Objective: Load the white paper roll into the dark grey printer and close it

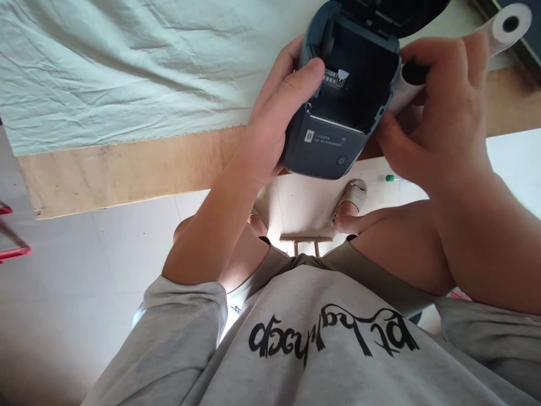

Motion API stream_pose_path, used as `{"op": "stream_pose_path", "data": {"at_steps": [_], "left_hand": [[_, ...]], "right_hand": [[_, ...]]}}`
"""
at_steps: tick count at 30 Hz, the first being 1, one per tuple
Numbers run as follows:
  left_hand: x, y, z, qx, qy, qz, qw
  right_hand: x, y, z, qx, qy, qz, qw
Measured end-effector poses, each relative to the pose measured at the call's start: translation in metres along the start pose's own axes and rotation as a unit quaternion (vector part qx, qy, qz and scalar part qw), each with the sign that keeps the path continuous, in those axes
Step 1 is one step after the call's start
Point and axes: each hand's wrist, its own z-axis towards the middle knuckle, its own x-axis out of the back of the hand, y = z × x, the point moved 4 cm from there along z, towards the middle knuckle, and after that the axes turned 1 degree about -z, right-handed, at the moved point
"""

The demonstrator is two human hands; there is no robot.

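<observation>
My left hand grips the left side of a dark grey label printer, thumb hooked over the rim of its open paper bay. The printer's lid is flipped up at the top of the view. My right hand is closed around a white paper roll at the printer's right edge, beside the open bay. The printer hangs over the front edge of the wooden table.
A pale green cloth covers most of the table. A second white paper roll lies at the far right. A red frame shows at the left edge. Below are my knees, a sandalled foot, a stool and a tiled floor.
</observation>
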Motion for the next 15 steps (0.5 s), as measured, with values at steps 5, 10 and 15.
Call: {"op": "stream_pose_path", "data": {"at_steps": [5, 10, 15], "left_hand": [[0.009, -0.002, 0.002, 0.003, -0.091, -0.003, 0.996], [0.008, -0.003, 0.003, -0.007, -0.103, -0.019, 0.994], [0.007, -0.005, 0.003, -0.01, -0.103, -0.016, 0.994]], "right_hand": [[0.002, 0.001, -0.001, -0.033, 0.018, 0.059, 0.998], [-0.003, 0.004, 0.0, -0.02, -0.02, -0.032, 0.999], [0.007, 0.01, 0.002, -0.021, 0.053, 0.101, 0.993]]}}
